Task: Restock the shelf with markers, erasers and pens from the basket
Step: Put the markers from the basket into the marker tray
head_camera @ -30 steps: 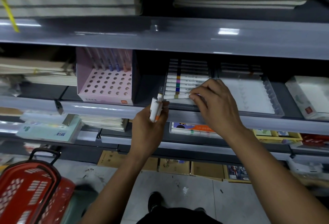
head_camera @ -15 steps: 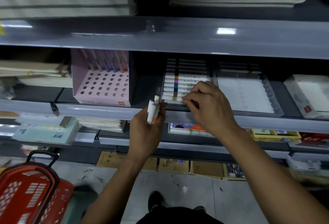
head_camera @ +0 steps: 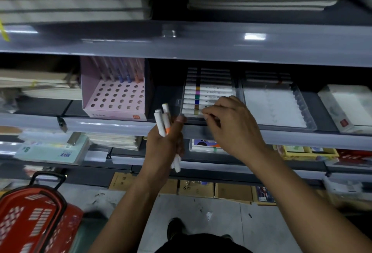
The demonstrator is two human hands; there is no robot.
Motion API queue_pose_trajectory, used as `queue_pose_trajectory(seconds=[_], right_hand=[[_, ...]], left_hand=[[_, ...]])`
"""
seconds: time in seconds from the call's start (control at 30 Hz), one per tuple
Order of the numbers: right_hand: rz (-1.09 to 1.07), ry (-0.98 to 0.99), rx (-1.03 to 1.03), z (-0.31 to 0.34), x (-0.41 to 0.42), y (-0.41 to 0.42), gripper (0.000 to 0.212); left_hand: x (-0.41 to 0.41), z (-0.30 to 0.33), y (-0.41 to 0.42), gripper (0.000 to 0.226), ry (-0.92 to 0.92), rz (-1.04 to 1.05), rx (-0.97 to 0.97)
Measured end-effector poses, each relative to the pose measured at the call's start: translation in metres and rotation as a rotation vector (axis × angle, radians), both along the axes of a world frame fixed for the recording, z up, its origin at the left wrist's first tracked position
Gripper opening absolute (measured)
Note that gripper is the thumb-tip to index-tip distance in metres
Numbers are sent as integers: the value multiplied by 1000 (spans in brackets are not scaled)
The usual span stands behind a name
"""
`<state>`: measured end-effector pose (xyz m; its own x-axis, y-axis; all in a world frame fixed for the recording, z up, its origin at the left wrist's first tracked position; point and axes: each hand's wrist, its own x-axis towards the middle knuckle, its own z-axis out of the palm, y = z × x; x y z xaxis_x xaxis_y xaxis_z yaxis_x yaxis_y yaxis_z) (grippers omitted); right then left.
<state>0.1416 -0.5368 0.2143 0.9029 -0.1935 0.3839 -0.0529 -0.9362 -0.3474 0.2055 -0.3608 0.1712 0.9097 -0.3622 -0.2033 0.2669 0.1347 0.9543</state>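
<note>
My left hand (head_camera: 166, 146) is closed around a small bunch of white markers (head_camera: 162, 123), one with an orange band, held upright in front of the shelf edge. My right hand (head_camera: 231, 126) rests at the front of a clear marker tray (head_camera: 237, 89), fingertips pinching the frontmost white marker (head_camera: 190, 112) in the row. The tray holds several white markers with coloured bands lying side by side. The red basket (head_camera: 34, 218) stands on the floor at the lower left.
A pink pen box with round holes (head_camera: 114, 100) sits left of the tray and holds a few pens at its back. A nearly empty clear tray (head_camera: 302, 108) lies to the right, then a white box (head_camera: 346, 106). Grey shelf edges (head_camera: 120, 126) run across; paper stacks lie above.
My right hand has slid from the tray's middle rows to its front row. My left hand with the markers stayed in place. The view shifted slightly.
</note>
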Motion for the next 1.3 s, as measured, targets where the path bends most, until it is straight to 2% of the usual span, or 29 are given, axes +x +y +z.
queue_pose_trajectory(seconds=[0.17,0.3,0.4,0.47,0.57,0.7,0.87,1.03,1.1,1.2,1.3], right_hand=[[22,-173,360,-10,-17,27,12],[89,-132,486,-10,-30,47,9],[91,-4,478,-14,-37,55,27],[88,48,484,-16,-39,57,30],[79,80,566,-16,-41,56,21],[71,167,731,-15,-43,52,12],[70,265,648,-15,-46,52,13],[63,165,622,-16,-45,46,2],[41,114,535,-15,-44,38,8],[11,66,441,-15,-40,21,10],[-25,8,270,-13,-32,3,12]], left_hand=[[-3,12,-5,41,383,-87,-425],[-8,14,-3,51,460,-190,-507],[-13,15,-4,49,446,-191,-477],[-17,18,-6,49,422,-186,-473],[-22,18,-8,54,398,-194,-435],[-27,15,-12,55,291,-80,-225],[-30,10,-14,51,117,-53,-68],[-28,10,-10,62,45,-62,-44],[-25,10,-9,53,25,-42,-39],[-19,5,-6,36,-33,36,93],[-13,-2,-1,12,-190,113,228]])
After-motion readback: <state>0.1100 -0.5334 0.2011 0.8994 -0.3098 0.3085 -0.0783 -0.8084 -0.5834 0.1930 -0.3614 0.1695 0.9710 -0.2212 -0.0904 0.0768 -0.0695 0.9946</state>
